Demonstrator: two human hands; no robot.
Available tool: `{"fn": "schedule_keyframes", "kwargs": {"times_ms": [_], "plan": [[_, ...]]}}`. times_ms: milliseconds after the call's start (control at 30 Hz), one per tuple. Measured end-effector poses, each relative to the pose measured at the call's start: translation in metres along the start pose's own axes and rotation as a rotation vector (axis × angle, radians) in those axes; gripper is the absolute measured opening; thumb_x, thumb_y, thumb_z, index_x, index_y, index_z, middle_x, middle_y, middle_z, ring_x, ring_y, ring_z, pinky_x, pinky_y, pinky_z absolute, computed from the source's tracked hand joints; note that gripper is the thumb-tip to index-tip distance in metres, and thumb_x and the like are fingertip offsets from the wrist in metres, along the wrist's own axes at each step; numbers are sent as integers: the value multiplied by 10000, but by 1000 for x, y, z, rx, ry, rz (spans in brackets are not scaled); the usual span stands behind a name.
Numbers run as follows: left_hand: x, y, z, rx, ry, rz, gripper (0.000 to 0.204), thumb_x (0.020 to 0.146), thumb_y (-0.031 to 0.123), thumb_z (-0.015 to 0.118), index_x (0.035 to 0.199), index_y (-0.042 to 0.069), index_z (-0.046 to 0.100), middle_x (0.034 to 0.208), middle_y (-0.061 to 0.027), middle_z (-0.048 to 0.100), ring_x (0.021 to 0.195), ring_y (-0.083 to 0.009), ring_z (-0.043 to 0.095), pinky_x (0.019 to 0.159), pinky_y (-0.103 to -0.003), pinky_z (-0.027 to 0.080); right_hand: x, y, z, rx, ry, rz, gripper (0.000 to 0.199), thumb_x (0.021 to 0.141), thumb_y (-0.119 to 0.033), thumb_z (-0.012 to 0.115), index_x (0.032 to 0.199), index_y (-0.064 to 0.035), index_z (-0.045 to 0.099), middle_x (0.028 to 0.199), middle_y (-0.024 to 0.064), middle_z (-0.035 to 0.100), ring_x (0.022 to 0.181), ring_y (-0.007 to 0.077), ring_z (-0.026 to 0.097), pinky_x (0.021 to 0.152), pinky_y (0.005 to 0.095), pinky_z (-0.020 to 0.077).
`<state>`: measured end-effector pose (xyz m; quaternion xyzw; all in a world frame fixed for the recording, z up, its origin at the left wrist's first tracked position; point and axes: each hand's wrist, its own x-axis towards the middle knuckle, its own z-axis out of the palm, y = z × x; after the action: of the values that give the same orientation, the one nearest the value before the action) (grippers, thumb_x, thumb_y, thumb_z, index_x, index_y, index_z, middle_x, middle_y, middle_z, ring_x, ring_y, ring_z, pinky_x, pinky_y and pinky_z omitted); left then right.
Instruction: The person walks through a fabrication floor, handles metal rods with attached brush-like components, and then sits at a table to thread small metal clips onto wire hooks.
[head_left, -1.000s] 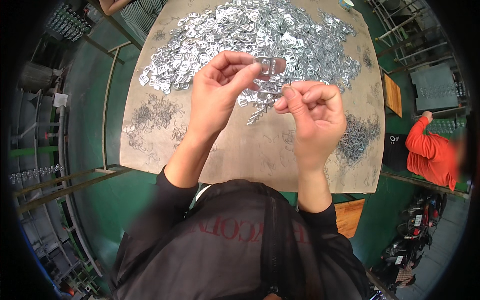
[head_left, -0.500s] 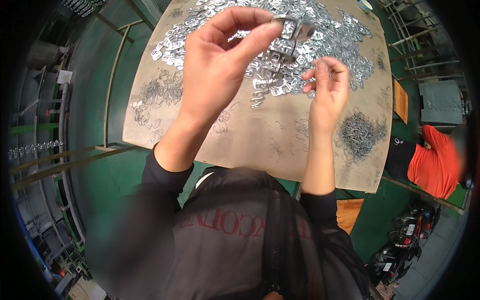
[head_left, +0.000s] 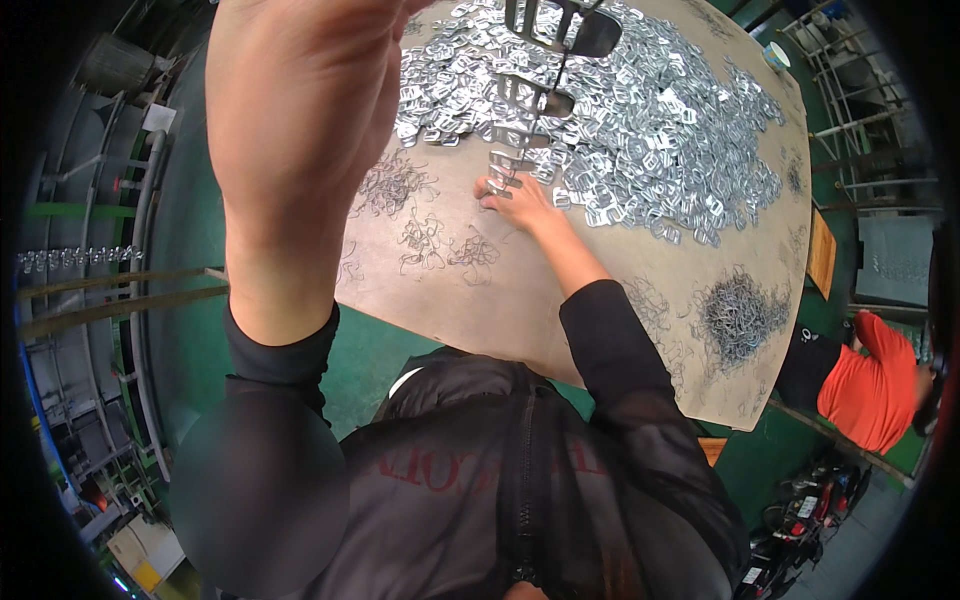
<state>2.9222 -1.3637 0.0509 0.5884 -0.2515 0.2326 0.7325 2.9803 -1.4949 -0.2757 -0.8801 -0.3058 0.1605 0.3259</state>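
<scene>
My left hand (head_left: 300, 110) is raised close to the camera and holds a hanging string of small silvery metal pieces (head_left: 535, 95) that dangles down toward the table. My right hand (head_left: 520, 200) rests low on the brown tabletop (head_left: 560, 300), fingers on the lower end of the string at the edge of a big heap of shiny stamped metal pieces (head_left: 640, 130). Both forearms wear black sleeves.
Small tangles of wire clips (head_left: 425, 235) lie on the table's left part, and a denser grey pile of them (head_left: 740, 315) sits at the right. A person in an orange top (head_left: 865, 385) crouches beside the table's right edge. Metal racks (head_left: 90, 260) stand on the left.
My left hand has risen much nearer to the camera, pulling the string of pieces up. My right hand has dropped down to the table at the heap's edge.
</scene>
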Motion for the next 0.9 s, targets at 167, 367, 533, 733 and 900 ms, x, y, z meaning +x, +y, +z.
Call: {"fn": "schedule_keyframes", "kwargs": {"times_ms": [167, 367, 533, 733, 900], "plan": [[-2, 1, -21, 38, 67, -75, 202, 815, 117, 597, 981, 4, 578, 862, -37, 615, 745, -61, 540, 646, -180, 387, 5, -2, 6, -353, -19, -121, 146, 729, -181, 600, 784, -49, 571, 874, 106, 555, 903, 279, 545, 719, 383, 444], [-19, -3, -28, 138, 201, -135, 168, 826, 86, 574, 953, -24, 580, 830, -49, 609, 732, -85, 546, 648, -204, 412, -41, -11, -60, 527, 16, 122, 86, 741, -49, 615, 733, -37, 530, 737, 42, 593, 693, 140, 566, 607, 266, 446], [-30, -5, -28, 92, 183, -178, 177, 783, 68, 635, 917, -40, 594, 844, -52, 614, 767, -75, 560, 685, -187, 437, -75, -151, -190, 924, 476, -148, 186, 736, -5, 640, 857, -54, 507, 787, 42, 604, 637, 92, 569, 538, 170, 435], [-34, -7, -5, 65, 196, -191, 141, 787, 66, 629, 896, -16, 593, 817, -12, 596, 693, -47, 526, 605, -178, 419, -85, -236, -216, 1041, 649, -378, 164, 759, 46, 601, 845, -3, 470, 792, 103, 595, 671, 142, 601, 596, 224, 496], [-37, -14, 12, 39, 151, -190, 106, 778, 81, 635, 848, 5, 611, 804, -2, 597, 688, -46, 525, 607, -187, 423, -95, -237, -212, 1003, 856, -439, 163, 761, 76, 583, 816, -1, 451, 788, 108, 582, 680, 152, 605, 620, 241, 506]]}}
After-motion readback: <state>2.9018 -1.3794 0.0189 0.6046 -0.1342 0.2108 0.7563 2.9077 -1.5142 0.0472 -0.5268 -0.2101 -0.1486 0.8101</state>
